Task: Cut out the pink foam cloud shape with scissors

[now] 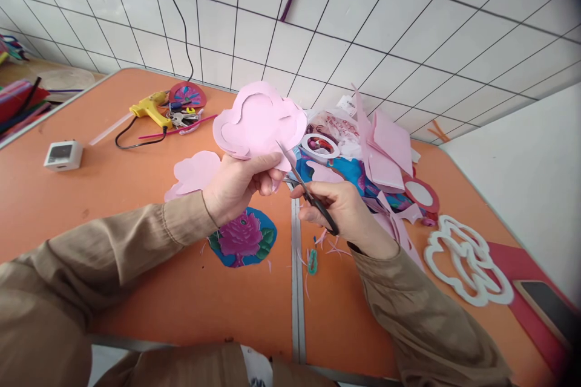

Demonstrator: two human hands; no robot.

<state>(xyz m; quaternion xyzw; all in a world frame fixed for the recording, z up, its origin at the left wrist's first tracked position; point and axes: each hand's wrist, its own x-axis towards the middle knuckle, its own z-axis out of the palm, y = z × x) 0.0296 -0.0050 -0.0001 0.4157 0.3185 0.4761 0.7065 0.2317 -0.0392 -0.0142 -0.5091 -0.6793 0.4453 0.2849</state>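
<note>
Cutting seems partly done: the pink scalloped paper [267,124] is pinched above the orange tabletop [158,308] by the left hand [238,184]; its lower-right edge, apparently unfinished, is met by black-handled metal scissors [298,174] gripped in the curled right hand [347,208].

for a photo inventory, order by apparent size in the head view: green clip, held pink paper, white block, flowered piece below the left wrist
1. Held pink paper
2. Flowered piece
3. White block
4. Green clip
</note>
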